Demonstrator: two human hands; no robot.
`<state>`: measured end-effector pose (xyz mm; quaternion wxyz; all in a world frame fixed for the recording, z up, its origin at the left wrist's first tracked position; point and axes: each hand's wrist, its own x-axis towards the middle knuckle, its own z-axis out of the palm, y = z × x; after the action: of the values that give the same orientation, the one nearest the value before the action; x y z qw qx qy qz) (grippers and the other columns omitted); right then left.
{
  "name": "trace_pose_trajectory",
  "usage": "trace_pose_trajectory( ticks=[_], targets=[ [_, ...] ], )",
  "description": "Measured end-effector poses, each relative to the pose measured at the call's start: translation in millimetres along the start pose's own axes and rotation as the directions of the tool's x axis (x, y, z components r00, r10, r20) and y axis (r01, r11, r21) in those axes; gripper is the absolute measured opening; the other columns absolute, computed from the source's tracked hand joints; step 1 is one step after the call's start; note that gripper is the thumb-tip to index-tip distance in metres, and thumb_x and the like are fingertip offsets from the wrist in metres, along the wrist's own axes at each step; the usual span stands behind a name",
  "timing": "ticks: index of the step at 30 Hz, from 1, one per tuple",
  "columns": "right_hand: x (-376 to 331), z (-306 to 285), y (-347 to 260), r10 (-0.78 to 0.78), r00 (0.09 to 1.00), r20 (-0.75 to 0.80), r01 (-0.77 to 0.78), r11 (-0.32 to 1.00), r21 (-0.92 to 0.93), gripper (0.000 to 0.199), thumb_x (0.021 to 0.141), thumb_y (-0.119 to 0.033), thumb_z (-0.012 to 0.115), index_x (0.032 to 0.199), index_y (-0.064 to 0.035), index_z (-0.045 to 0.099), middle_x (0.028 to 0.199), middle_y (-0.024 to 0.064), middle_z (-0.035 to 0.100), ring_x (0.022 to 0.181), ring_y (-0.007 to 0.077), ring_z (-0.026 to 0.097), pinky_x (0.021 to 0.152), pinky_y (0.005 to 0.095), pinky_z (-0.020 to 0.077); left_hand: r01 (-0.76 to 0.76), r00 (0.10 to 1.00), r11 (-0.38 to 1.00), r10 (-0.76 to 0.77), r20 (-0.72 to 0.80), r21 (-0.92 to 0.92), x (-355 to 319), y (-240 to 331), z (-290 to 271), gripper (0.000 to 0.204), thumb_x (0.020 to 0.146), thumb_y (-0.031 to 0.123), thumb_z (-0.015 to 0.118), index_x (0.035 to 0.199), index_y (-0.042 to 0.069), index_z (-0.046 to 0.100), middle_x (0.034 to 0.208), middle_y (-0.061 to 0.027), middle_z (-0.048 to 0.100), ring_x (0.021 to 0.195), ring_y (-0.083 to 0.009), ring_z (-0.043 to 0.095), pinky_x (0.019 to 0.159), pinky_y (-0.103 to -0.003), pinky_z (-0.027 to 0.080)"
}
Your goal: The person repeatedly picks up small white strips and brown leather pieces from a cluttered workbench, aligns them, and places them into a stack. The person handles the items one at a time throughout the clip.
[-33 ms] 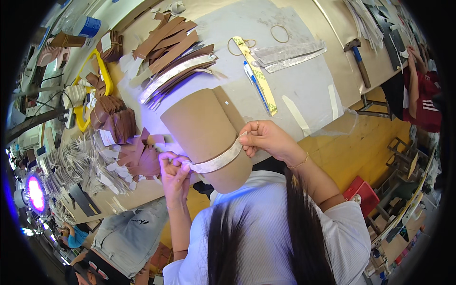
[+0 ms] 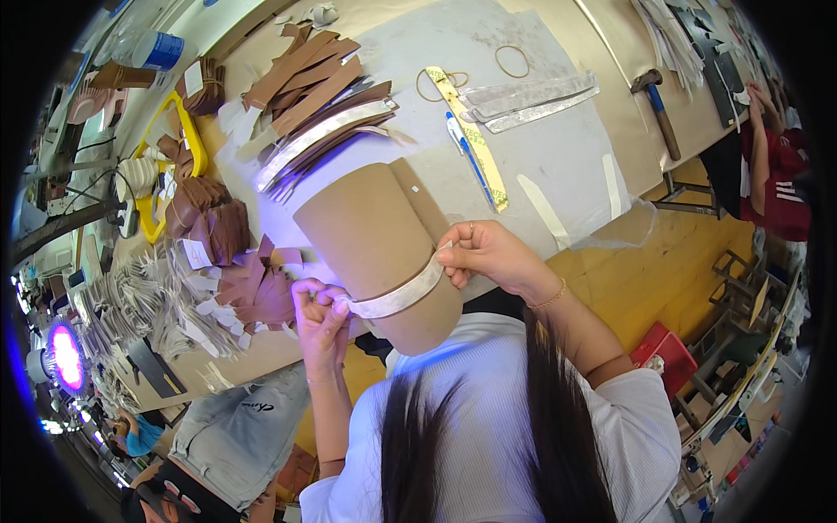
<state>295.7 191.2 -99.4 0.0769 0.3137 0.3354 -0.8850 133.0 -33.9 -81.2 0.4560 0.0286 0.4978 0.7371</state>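
A curved pale strip point(image 2: 397, 299) lies across a brown rounded form point(image 2: 366, 222) at the table's near edge. My left hand point(image 2: 321, 315) pinches the strip's left end between thumb and fingers. At the other end, my right hand point(image 2: 486, 258) pinches the strip against the form's right side. The strip bows toward me between the two hands. Farther off on the grey sheet lie a blue and white pen point(image 2: 471, 161) and a yellow printed strip point(image 2: 475, 131). Several pale curved strips point(image 2: 532, 100) rest beside them.
Brown strips point(image 2: 305, 78) are piled at the far left, near a yellow frame point(image 2: 197, 144). Bundles of brown pieces point(image 2: 205, 218) and heaped pale strips point(image 2: 144, 296) cover the left side. A hammer point(image 2: 658, 113) lies at the right. Another person point(image 2: 772, 174) sits beyond it.
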Motion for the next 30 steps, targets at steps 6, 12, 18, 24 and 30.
trace_pose_trajectory(
  ticks=[6,12,18,24,30],
  targets=[
    [1.6,7.3,8.8,-0.167,0.971,-0.170,0.155,0.985,-0.078,0.014,0.087,-0.011,0.067,0.093,-0.0019,0.058,0.080,0.0013,0.058,0.057,0.0074,0.055,0.058,0.0196,0.0467,-0.032,0.999,0.999,0.033,-0.003,0.003,2.5,-4.8,-2.1,0.041,0.082,-0.005,0.065,0.110,0.011,0.040,0.093,-0.0024,0.057,0.089,-0.0128,0.060,0.080,-0.027,0.052],
    [-10.1,23.7,32.5,-0.559,0.801,-0.215,0.386,0.756,-0.528,0.025,0.089,-0.019,0.065,0.107,-0.0011,0.063,0.097,0.0039,0.058,0.080,0.0092,0.059,0.073,0.0239,0.0488,-0.006,0.997,1.000,0.007,-0.079,0.009,0.4,-3.3,6.7,0.041,0.082,-0.004,0.066,0.109,0.011,0.040,0.086,-0.0014,0.054,0.081,-0.0123,0.056,0.076,-0.027,0.047],
    [-30.7,12.7,17.6,-0.377,0.920,-0.110,0.297,0.850,-0.436,0.042,0.099,-0.031,0.046,0.125,0.0002,0.055,0.123,0.0123,0.053,0.114,0.0205,0.051,0.097,0.0325,0.0410,-0.045,0.999,0.999,0.045,-0.017,-0.027,1.1,-3.9,7.5,0.036,0.084,-0.006,0.061,0.110,0.007,0.039,0.090,-0.0097,0.059,0.080,-0.0201,0.061,0.073,-0.033,0.053],
    [-52.0,88.5,-48.3,-0.729,0.585,0.355,0.291,-0.220,-0.931,0.066,0.086,-0.035,0.060,0.141,-0.0062,0.039,0.147,0.0177,0.033,0.135,0.0368,0.031,0.111,0.0491,0.0197,-0.106,0.994,0.988,0.102,-0.040,-0.113,-6.5,-7.6,11.9,0.034,0.086,-0.004,0.059,0.111,0.008,0.039,0.091,-0.0105,0.059,0.081,-0.0208,0.062,0.073,-0.035,0.055],
    [-58.9,105.2,-59.2,-0.798,0.342,0.496,0.230,-0.441,-0.868,0.068,0.087,-0.038,0.060,0.140,-0.0034,0.036,0.148,0.0176,0.032,0.136,0.0389,0.027,0.111,0.0559,0.0146,-0.127,0.992,0.985,0.123,-0.040,-0.116,-16.3,-7.8,9.1,0.034,0.087,-0.003,0.058,0.112,0.009,0.038,0.094,-0.0078,0.057,0.084,-0.0179,0.061,0.076,-0.031,0.054]
  ],
)
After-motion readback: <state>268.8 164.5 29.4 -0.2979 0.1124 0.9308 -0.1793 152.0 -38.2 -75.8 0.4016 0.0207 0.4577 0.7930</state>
